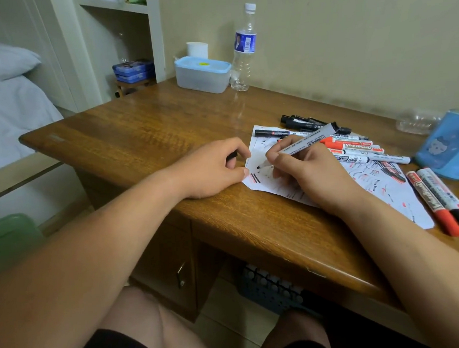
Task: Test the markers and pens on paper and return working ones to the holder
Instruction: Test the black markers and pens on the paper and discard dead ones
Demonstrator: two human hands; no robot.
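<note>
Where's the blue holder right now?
In the head view, the blue holder sits on the desk at the frame's far right, beside the paper, with capped markers lying just in front of it.

Your desk's (138, 131) left half lies open; right, loose markers (357, 146) and blue holder (449, 147) crowd it; far, box (202, 76) and bottle (243, 56).

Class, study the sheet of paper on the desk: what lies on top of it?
On the paper: red and black test strokes, a pile of markers, and the right hand holding a marker to it. Whatever lies beneath the hand and pile is hidden.
</note>
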